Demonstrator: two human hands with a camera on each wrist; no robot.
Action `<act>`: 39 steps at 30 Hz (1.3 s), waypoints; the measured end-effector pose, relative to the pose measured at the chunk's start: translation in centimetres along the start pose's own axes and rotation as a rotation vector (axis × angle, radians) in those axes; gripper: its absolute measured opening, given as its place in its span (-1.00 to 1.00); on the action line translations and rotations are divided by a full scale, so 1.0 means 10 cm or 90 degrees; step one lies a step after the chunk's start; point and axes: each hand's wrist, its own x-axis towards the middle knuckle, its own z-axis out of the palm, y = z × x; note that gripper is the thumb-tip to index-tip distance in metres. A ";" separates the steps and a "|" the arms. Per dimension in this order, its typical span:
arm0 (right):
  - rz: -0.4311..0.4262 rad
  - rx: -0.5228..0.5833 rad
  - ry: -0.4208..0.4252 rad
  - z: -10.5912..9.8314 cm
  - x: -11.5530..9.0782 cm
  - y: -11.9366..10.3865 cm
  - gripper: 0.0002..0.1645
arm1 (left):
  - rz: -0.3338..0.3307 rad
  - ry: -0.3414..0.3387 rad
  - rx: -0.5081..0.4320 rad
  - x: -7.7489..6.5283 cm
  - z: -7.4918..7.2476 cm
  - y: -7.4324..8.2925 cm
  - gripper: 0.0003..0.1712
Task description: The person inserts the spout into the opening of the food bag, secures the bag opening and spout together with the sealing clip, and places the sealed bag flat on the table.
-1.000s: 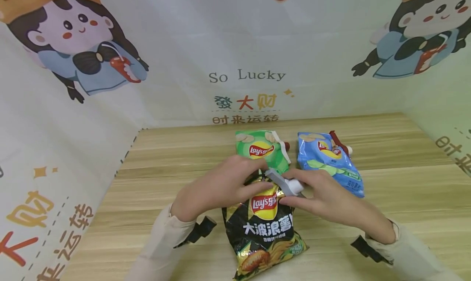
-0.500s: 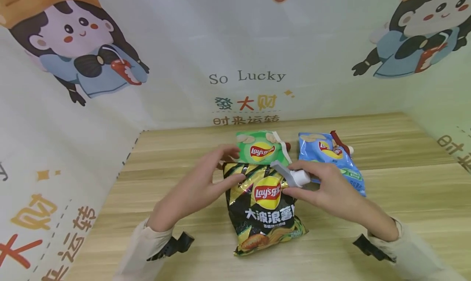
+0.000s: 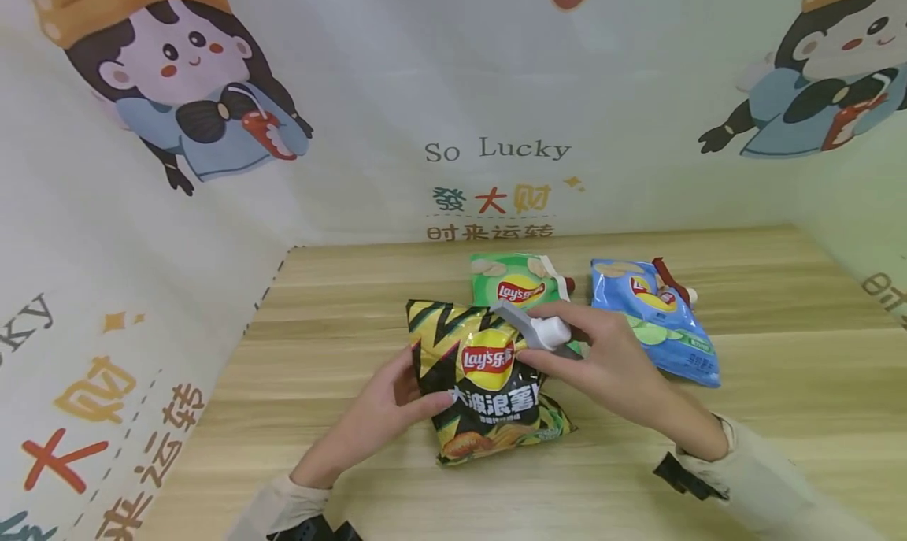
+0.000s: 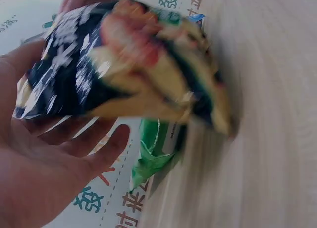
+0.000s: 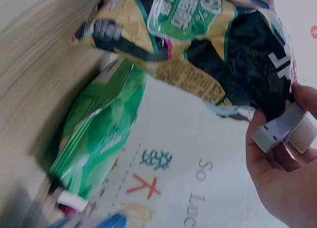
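Note:
A black-and-gold Lay's chip bag (image 3: 489,383) stands tilted at the middle of the table, its printed front towards me. My left hand (image 3: 379,423) holds its left side, thumb on the front and the other fingers behind. At the bag's upper right, my right hand (image 3: 612,360) grips a grey bag clip with a white spout cap (image 3: 551,333). The right wrist view shows this clip (image 5: 277,131) between the right thumb and fingers, against the bag's corner. In the left wrist view the chip bag (image 4: 133,74) is blurred, with the left palm (image 4: 39,178) beside it.
Behind the held bag lies a green Lay's bag (image 3: 517,281) with a white clip and dark red cap. To its right lies a blue Lay's bag (image 3: 655,320) with a dark red clip and white cap. A printed cloth (image 3: 496,92) encloses the wooden table (image 3: 283,352).
My left hand has left the bag's top edge and come down to its left side. The bag has shifted left and its top left edge is uncovered. My right hand keeps hold of the clip.

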 end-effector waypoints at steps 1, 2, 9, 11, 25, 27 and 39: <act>-0.010 0.007 0.003 0.04 0.04 -0.01 -0.56 | 0.002 0.004 -0.011 -0.01 0.00 -0.01 -0.30; -0.014 0.013 0.006 0.07 0.07 -0.01 -0.53 | 0.001 0.015 -0.017 -0.02 0.00 -0.02 -0.35; 0.077 0.118 -0.046 0.20 0.22 -0.05 -0.14 | -0.007 0.119 0.015 -0.17 -0.12 -0.05 -0.61; 0.116 0.165 -0.081 0.22 0.21 0.00 -0.09 | -0.013 0.142 0.019 -0.21 -0.15 -0.07 -0.62; 0.174 0.155 -0.195 0.66 0.02 0.09 -0.13 | -0.008 0.337 0.007 -0.42 -0.38 -0.04 -0.64; 0.181 0.170 -0.172 0.71 0.06 0.07 -0.19 | -0.018 0.363 -0.009 -0.41 -0.42 -0.02 -0.63; 0.067 0.022 -0.165 0.96 0.26 -0.07 -0.23 | -0.094 0.423 -0.117 -0.20 -0.84 0.02 -0.50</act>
